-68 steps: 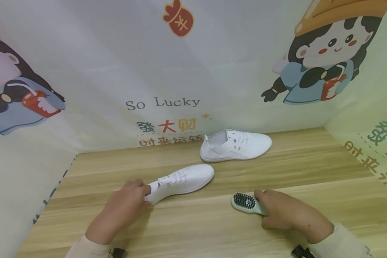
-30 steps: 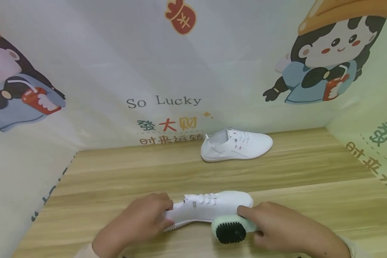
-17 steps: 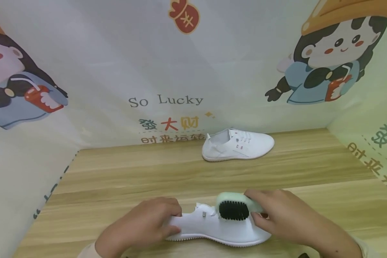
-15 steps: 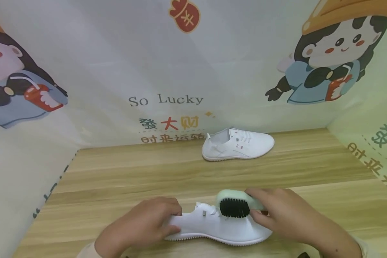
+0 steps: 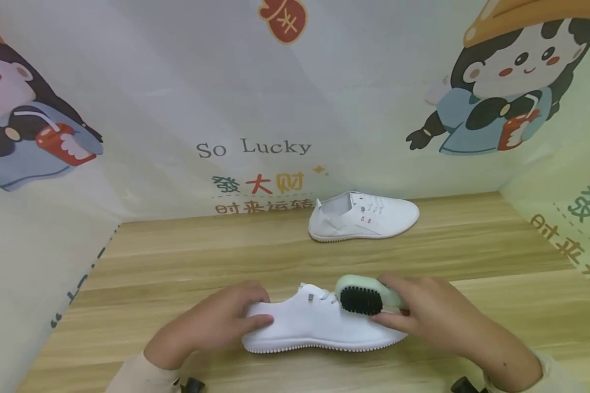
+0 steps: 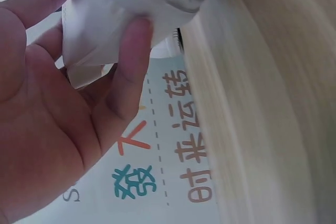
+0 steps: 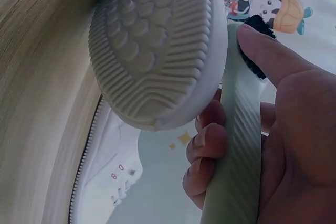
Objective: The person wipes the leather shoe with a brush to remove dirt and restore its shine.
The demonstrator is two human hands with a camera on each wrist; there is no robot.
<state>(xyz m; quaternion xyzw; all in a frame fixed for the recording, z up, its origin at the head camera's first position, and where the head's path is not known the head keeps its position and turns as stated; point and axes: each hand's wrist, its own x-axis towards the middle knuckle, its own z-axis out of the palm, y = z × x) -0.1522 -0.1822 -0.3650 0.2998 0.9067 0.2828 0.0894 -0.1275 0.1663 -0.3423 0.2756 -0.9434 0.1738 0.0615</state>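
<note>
My left hand [image 5: 216,322] grips a white lace-up shoe [image 5: 300,322] by its heel, thumb on the near side. The toe points right, and the patterned sole [image 7: 152,45] shows in the right wrist view, raised off the table. My right hand [image 5: 432,314] holds a pale green shoe brush by its ribbed handle [image 7: 236,145]. Its black bristles [image 5: 361,300] face toward me, overlapping the shoe's lace area in the head view; whether they touch the shoe, I cannot tell. The right fingers and brush partly hide the toe. In the left wrist view, fingers and thumb clasp the heel [image 6: 100,19].
A second white shoe [image 5: 364,215] stands at the back of the wood-grain table [image 5: 187,251], close to the printed back wall [image 5: 255,98]. Side walls of the same printed sheet rise at left and right.
The left hand has brought the shoe nearer and rightward. The right hand has turned the brush and carried it left, first in front of the shoe, then up over its forefoot. The second shoe stays put.
</note>
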